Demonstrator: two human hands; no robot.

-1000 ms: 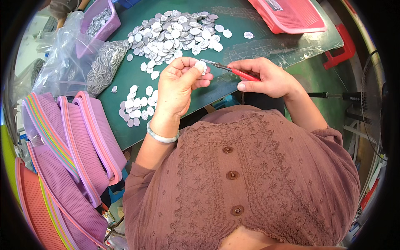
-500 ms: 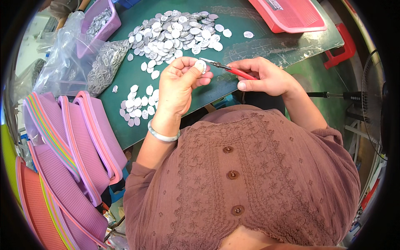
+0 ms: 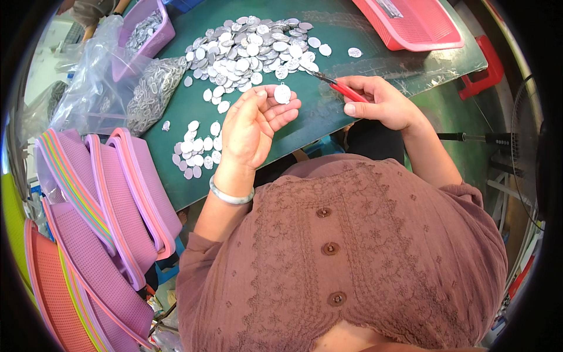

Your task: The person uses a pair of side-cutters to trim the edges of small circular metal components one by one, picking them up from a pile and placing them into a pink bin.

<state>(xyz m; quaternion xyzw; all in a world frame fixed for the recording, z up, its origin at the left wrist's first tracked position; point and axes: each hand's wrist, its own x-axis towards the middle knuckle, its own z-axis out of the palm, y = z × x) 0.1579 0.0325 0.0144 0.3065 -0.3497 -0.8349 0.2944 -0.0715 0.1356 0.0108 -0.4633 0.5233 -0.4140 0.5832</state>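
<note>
An oval silver-coloured pendant (image 3: 282, 94) with a small loop at its top rests against the fingers of my left hand (image 3: 252, 120). The thumb is lifted off its face. My right hand (image 3: 387, 105) is closed round red-handled pliers (image 3: 350, 92), whose dark jaws point up and left, apart from the pendant. Beyond both hands a large heap of similar oval pendants (image 3: 246, 53) covers part of the green table (image 3: 328, 117). A smaller group of pendants (image 3: 196, 149) lies left of my left wrist.
A clear plastic bag of metal links (image 3: 149, 97) stands at the left, beside a purple basket (image 3: 167, 29) holding small metal pieces. Stacked purple and pink baskets (image 3: 126, 199) crowd the near left. A pink basket (image 3: 410, 35) sits on the far right, near a red stool (image 3: 484, 67).
The pliers have drawn back rightward from the pendant. My left thumb has come off the pendant, and the left fingers have opened out beneath it.
</note>
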